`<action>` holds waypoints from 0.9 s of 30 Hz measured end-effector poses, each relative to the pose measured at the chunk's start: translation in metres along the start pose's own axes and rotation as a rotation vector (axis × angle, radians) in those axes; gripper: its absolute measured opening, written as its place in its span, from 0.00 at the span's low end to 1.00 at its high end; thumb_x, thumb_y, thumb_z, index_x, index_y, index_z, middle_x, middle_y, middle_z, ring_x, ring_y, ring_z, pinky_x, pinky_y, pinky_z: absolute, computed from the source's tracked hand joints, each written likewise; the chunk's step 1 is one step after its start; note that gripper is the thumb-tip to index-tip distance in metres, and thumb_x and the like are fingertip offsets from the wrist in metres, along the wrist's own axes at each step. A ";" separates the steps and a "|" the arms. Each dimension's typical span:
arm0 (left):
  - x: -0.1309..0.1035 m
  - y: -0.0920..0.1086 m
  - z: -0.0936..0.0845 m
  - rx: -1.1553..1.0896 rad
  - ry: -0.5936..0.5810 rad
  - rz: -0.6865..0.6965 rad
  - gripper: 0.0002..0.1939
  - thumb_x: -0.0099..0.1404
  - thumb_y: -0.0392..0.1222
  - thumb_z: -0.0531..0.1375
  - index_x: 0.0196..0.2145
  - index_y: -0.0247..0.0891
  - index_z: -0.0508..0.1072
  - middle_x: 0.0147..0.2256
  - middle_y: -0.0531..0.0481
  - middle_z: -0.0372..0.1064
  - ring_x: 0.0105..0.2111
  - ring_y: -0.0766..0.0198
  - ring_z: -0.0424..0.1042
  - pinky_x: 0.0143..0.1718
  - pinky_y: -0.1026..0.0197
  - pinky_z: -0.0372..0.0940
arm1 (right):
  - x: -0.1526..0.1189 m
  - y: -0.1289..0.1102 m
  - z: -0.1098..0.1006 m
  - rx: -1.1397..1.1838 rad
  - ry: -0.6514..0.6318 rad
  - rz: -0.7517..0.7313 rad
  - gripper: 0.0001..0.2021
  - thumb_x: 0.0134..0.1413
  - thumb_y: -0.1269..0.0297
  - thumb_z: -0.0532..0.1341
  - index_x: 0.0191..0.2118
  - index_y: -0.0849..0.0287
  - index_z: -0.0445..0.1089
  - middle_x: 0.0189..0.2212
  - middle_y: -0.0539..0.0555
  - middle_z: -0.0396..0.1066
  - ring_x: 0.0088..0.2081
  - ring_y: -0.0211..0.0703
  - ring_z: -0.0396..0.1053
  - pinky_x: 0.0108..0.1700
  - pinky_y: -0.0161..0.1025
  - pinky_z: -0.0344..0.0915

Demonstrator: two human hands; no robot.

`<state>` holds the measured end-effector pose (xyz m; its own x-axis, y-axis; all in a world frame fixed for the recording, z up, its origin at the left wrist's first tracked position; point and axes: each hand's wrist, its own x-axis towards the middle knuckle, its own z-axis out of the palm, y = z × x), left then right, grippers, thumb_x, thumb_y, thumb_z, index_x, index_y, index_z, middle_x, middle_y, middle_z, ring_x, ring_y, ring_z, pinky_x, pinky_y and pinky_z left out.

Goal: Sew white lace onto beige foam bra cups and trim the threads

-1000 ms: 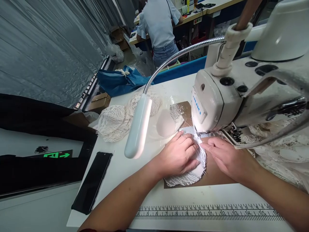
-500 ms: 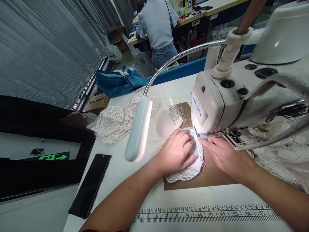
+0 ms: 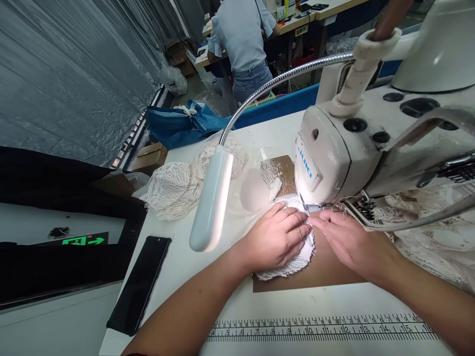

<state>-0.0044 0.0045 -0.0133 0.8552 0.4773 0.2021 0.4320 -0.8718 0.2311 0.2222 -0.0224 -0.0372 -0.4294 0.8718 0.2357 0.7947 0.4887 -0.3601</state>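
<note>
A white lace-edged cup piece (image 3: 291,267) lies on the brown plate under the needle area of a white sewing machine (image 3: 326,153). My left hand (image 3: 280,235) rests on top of the piece, palm down, its fingers stretched toward the needle. At the right edge of the piece, beside the presser foot, my right hand (image 3: 343,235) has its fingers pressed together; the index fingertip touches the lace edge near my left fingertips. What, if anything, the right fingers grip is too small to make out.
A lamp (image 3: 212,202) on a bent metal neck hangs left of my hands. Cream lace pieces (image 3: 168,190) lie behind it, a black phone (image 3: 139,287) at the left, a printed ruler (image 3: 319,330) in front. More lace is at the right. A person sits at a far table.
My left hand has shifted slightly right on the piece, its fingers now nearer the right fingertips. The view has moved a little.
</note>
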 end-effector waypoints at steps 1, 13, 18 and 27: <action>-0.001 0.000 0.000 -0.010 0.004 -0.005 0.18 0.72 0.42 0.51 0.54 0.31 0.70 0.54 0.35 0.69 0.53 0.51 0.66 0.57 0.45 0.60 | -0.001 0.000 0.002 -0.017 -0.001 -0.001 0.21 0.63 0.67 0.48 0.55 0.49 0.73 0.44 0.56 0.76 0.44 0.48 0.73 0.45 0.44 0.71; 0.003 -0.003 0.004 0.037 0.049 -0.045 0.19 0.72 0.41 0.51 0.54 0.26 0.70 0.54 0.34 0.69 0.54 0.50 0.66 0.54 0.47 0.65 | 0.002 -0.003 0.008 -0.314 0.096 -0.118 0.21 0.60 0.72 0.49 0.53 0.53 0.73 0.44 0.57 0.78 0.44 0.49 0.74 0.44 0.43 0.68; 0.002 -0.005 0.008 0.057 0.051 -0.061 0.18 0.73 0.38 0.49 0.55 0.30 0.69 0.55 0.37 0.69 0.54 0.51 0.66 0.53 0.47 0.66 | -0.005 0.005 0.016 -0.271 0.157 -0.130 0.20 0.61 0.72 0.51 0.54 0.50 0.73 0.44 0.55 0.78 0.41 0.45 0.75 0.38 0.39 0.68; 0.003 -0.007 0.006 0.043 -0.003 -0.094 0.19 0.73 0.39 0.50 0.58 0.30 0.67 0.57 0.39 0.68 0.57 0.50 0.65 0.59 0.44 0.61 | -0.007 0.009 0.012 -0.117 0.053 -0.053 0.21 0.61 0.66 0.50 0.54 0.49 0.73 0.44 0.57 0.76 0.41 0.48 0.74 0.37 0.40 0.71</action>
<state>-0.0030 0.0112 -0.0199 0.8111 0.5571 0.1782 0.5224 -0.8271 0.2075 0.2270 -0.0237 -0.0527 -0.4514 0.8405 0.2998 0.8173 0.5243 -0.2391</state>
